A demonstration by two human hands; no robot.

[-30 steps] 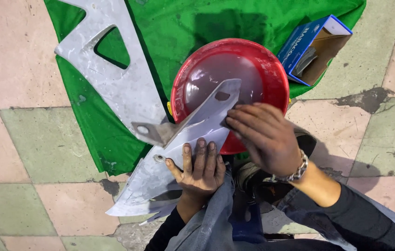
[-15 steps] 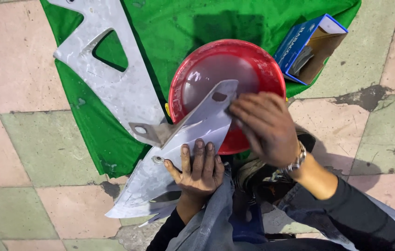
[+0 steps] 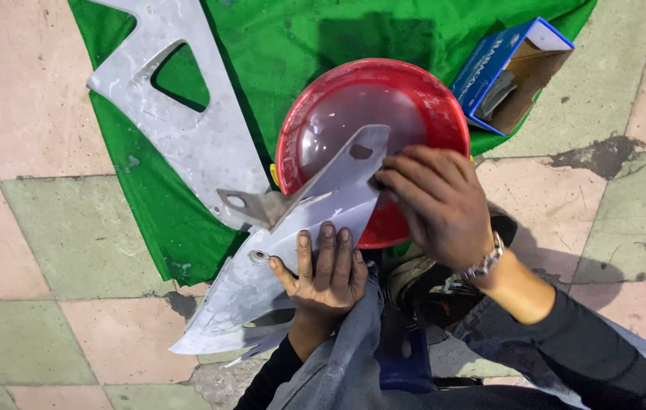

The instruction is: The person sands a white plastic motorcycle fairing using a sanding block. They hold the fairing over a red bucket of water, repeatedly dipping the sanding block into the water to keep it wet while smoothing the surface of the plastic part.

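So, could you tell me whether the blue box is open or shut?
Open: the blue box lies on its side, brown inside showing.

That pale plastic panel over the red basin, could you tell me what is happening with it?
A person crouched on a tiled floor holds a pale grey plastic panel over a red basin. The left hand supports the panel from below, and the right hand presses on its upper edge. A second grey panel lies on a green cloth, with an open blue box alongside.
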